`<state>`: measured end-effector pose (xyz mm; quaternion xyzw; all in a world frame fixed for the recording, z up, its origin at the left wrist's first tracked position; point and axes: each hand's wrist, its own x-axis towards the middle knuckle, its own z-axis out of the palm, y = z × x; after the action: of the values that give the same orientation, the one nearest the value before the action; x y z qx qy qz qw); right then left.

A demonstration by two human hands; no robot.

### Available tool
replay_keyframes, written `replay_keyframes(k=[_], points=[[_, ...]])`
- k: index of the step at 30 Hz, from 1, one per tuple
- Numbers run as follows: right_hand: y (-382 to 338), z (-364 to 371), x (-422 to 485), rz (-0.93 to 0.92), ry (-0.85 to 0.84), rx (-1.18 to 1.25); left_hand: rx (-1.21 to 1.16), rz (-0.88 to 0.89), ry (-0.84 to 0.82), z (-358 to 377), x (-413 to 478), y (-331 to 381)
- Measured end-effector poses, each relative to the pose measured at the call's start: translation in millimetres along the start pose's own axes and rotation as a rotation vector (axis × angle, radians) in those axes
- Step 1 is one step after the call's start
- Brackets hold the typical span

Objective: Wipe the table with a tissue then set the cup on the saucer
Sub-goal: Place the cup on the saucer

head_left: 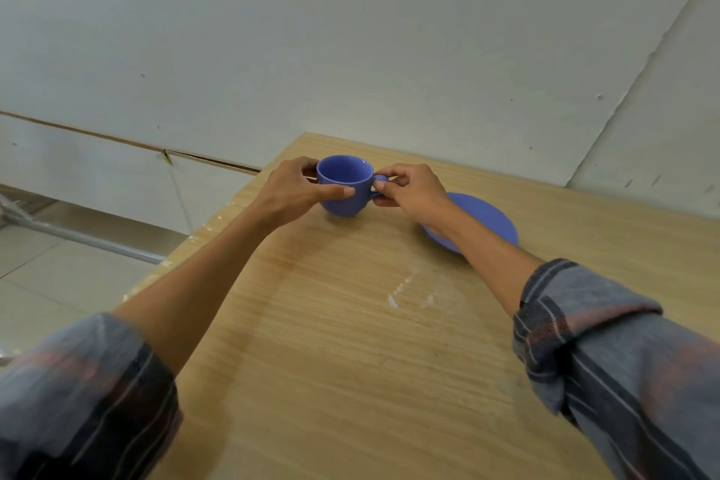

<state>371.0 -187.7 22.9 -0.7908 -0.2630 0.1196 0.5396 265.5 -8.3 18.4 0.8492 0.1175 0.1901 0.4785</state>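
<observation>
A blue cup point(345, 183) is near the far left corner of the wooden table point(350, 343), with a faint shadow under it. My left hand point(296, 189) wraps around its left side, thumb across the front. My right hand point(409, 187) pinches the cup's handle on the right. A blue saucer point(487, 216) lies flat on the table to the right of the cup, partly hidden behind my right forearm. No tissue is in view.
The table's left edge runs diagonally from the far corner toward me, with a tiled floor point(46, 277) and a metal bar point(85, 236) below it. A white wall point(350, 51) stands right behind the table. Pale smears point(405, 288) mark the tabletop's middle.
</observation>
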Motion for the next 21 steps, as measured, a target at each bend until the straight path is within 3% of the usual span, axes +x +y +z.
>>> replay_keyframes(k=[13,21], points=[[10,-121,-61,0.0,0.171,0.033,-0.119,0.097,-0.105,92,-5,87],[38,-143,-69,0.066,0.239,0.058,-0.166,0.081,-0.182,131,-2,90]])
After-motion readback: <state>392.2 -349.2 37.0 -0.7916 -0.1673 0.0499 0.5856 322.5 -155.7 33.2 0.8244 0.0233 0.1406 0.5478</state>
